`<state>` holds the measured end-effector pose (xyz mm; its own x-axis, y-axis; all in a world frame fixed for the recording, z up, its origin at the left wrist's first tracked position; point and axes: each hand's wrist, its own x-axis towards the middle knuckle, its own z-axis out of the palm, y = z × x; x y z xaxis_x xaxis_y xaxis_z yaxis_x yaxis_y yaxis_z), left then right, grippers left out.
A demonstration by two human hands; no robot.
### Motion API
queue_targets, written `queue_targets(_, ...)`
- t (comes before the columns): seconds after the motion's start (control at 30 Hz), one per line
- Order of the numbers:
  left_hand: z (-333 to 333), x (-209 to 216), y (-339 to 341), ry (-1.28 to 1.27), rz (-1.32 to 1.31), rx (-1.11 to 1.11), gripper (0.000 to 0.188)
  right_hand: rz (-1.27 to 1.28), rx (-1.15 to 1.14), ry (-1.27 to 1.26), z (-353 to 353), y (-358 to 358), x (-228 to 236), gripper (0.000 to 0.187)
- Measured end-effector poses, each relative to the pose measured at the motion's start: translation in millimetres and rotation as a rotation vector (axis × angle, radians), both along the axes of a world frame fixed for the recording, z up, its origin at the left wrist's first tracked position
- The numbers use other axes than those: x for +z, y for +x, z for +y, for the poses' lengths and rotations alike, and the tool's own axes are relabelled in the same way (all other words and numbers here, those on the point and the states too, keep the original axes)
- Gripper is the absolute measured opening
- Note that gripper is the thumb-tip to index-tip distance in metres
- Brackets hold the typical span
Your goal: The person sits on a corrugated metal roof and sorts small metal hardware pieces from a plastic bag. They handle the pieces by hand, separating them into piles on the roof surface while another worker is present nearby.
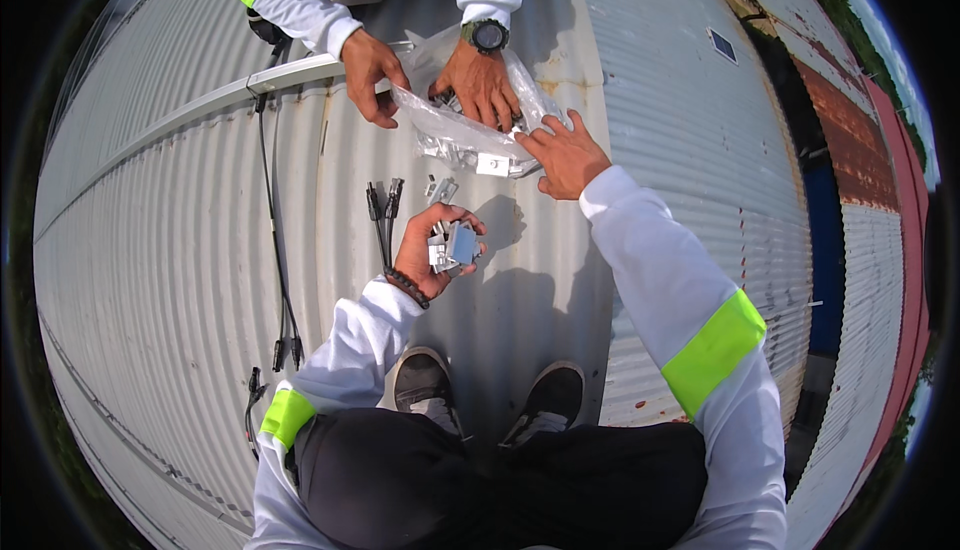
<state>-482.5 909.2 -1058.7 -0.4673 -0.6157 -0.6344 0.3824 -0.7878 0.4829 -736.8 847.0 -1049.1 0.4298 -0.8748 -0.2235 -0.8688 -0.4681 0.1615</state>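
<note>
Careful: your left hand (435,245) cups several metal clamps (452,248), fingers curled loosely; your right hand (565,155), open and empty, touches the plastic bag (465,135) just beyond. Tilt that palm and I reckon clamps slide down the sloped roof (180,250).

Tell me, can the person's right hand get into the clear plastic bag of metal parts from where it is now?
Probably yes, though it's crowded. The right hand already touches the clear plastic bag at its near edge, with nothing between them. A co-worker's hand with a wristwatch is already inside the opening, so room there looks tight.
</note>
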Motion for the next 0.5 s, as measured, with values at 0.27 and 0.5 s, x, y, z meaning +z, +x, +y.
queue_targets(0.27,2.1,7.4,-1.2,-0.074,-0.004,-0.01,0.054,0.223,-0.089,0.027,-9.2,5.1,17.2,0.033)
queue_targets(0.5,-26.6,16.8,-12.9,-0.199,-0.018,-0.124,0.076,0.099,0.265,-0.249,15.2,-2.7,-5.5,0.024)
